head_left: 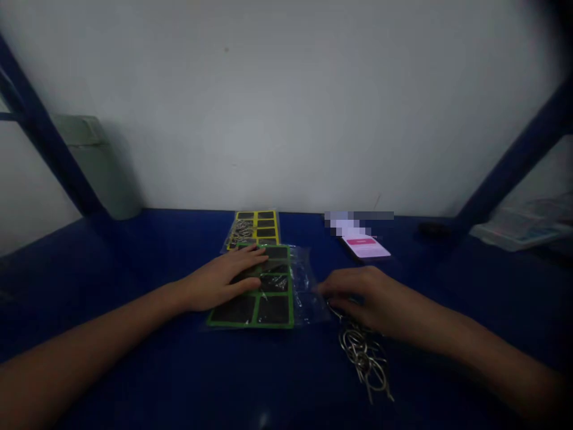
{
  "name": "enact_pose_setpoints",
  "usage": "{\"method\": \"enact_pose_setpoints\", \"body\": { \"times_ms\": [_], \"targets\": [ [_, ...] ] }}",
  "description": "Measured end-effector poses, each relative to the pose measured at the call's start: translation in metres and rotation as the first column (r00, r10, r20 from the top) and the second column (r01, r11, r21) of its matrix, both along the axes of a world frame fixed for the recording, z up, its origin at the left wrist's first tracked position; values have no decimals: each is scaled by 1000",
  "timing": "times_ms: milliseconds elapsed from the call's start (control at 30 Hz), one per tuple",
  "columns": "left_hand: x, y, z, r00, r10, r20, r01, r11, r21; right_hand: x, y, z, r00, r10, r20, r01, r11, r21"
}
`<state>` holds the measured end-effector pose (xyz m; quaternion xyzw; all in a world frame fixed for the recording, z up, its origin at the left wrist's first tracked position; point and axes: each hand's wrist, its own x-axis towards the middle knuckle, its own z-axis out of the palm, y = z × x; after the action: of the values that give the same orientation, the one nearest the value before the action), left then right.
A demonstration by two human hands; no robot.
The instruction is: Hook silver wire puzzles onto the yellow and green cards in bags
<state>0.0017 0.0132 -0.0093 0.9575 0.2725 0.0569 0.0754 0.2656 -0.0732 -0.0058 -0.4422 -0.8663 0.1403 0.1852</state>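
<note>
My left hand (224, 278) lies flat, fingers stretched out, on a green-framed card with dark squares (264, 298) that sits in a clear plastic sleeve (307, 280) on the blue table (134, 251). My right hand (364, 298) hovers palm down at the sleeve's right edge, fingers curled over the top of a pile of metal hooks (364, 355). Whether its fingers grip a hook is hidden. A yellow-framed card of the same kind (257, 227), with metal hooks on its left side, lies just behind the green one.
A phone with a lit pink and white screen (364, 246) lies at the back right of the table. Blue frame bars (514, 161) slant up on both sides. A grey-green container (101, 167) stands at the back left. A clear tray (519, 230) sits far right.
</note>
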Motion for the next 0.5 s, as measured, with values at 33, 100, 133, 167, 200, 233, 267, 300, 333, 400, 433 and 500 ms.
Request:
{"method": "enact_pose_setpoints", "body": {
  "times_ms": [33,100,133,167,200,233,267,300,333,400,433,500],
  "targets": [
    [0,0,0,1000,2,0,-2,1000,-2,0,-1,-1,999,-9,40,8,999,35],
    [0,0,0,1000,7,0,-7,1000,-8,1,-2,-2,995,-37,94,26,992,120],
    [0,0,0,1000,8,1,-8,1000,-12,0,-3,-2,995,-44,85,28,984,175],
    [0,0,0,1000,9,5,-9,1000,-18,-1,-4,-2,998,-42,44,30,972,235],
    [0,0,0,1000,11,13,-11,1000,-26,-4,-5,0,999,-31,-20,35,956,290],
    [0,-1,0,1000,10,24,-9,999,-34,-6,-6,1,995,-14,-95,46,938,343],
    [0,-2,1,999,9,37,-8,999,-44,-10,-6,2,986,12,-165,54,919,389],
    [1,-4,2,999,9,49,-6,998,-57,-14,-7,4,974,44,-220,56,902,428],
    [1,-5,2,998,-1,63,5,998,-66,-18,-7,5,962,82,-259,49,885,462],
    [2,-9,4,997,-26,74,32,995,-89,-28,-5,4,943,168,-286,13,843,537],
    [2,-10,5,996,-38,79,46,994,-101,-32,-4,3,937,210,-279,-12,818,575],
    [3,-13,7,995,-65,77,74,991,-113,-39,0,0,928,285,-241,-75,774,628]
  ]
}}
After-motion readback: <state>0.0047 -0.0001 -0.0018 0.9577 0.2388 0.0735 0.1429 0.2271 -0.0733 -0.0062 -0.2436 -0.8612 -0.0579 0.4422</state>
